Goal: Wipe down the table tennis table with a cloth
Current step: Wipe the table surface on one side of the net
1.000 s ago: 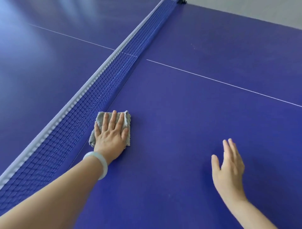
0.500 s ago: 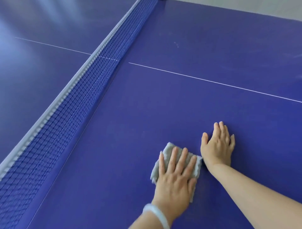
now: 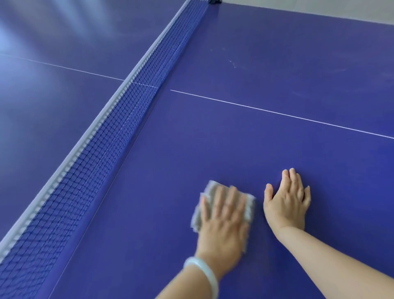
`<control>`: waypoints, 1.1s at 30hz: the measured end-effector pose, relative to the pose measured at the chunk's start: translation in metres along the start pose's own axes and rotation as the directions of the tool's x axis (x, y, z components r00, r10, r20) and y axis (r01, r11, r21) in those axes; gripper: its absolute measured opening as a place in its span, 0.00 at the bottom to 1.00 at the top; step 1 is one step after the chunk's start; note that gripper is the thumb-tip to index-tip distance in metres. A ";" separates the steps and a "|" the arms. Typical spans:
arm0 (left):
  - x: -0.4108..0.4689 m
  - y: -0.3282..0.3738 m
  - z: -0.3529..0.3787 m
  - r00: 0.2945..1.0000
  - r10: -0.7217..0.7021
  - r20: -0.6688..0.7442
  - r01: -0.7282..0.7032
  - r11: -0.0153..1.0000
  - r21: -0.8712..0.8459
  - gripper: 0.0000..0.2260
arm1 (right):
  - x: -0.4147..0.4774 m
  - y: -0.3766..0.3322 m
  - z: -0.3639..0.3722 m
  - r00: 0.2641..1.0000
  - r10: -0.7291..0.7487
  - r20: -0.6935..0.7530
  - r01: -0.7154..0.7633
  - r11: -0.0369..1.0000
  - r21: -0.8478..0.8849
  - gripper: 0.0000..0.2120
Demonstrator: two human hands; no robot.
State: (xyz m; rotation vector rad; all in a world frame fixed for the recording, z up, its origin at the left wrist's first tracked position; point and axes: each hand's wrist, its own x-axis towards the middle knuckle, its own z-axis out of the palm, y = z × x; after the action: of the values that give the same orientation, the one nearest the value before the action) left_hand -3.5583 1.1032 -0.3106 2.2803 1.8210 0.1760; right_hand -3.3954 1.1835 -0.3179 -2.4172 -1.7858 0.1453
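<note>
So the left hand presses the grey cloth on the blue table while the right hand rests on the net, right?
Not quite. In the head view the right hand lies flat on the table, away from the net; the left hand does press the cloth.

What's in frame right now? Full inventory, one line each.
table tennis table: 1, blue, fills most of the view
net: 1, dark blue mesh with a pale top band, runs diagonally from lower left to top centre
centre line: 1, white, crosses the table on both sides of the net
net clamp: 1, dark, far end of the net
floor: pale grey, top right beyond the table
cloth: 1, grey, on the table under the left hand
bracelet: 1, pale, left wrist
left hand: flat on the cloth, blurred
right hand: flat on the table, right of the cloth
</note>
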 end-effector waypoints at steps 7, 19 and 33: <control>0.013 -0.146 -0.027 0.919 -0.382 -0.096 0.385 0.923 0.013 0.24 | -0.002 0.003 0.006 0.998 -0.003 -0.058 0.005 0.999 0.032 0.29; 0.075 0.010 0.002 0.975 0.215 0.051 -0.219 0.973 0.073 0.24 | 0.001 0.005 0.005 1.000 -0.007 0.026 0.008 1.000 -0.028 0.31; 0.150 -0.129 -0.029 0.965 -0.261 0.033 0.260 0.965 0.020 0.24 | -0.003 0.003 -0.003 0.999 -0.043 0.002 0.043 0.999 0.002 0.35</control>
State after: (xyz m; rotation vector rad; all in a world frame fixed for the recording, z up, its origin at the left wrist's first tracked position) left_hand -3.6536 1.2788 -0.3206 2.0127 2.0861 0.0780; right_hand -3.3928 1.1796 -0.3153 -2.3759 -1.8363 0.1450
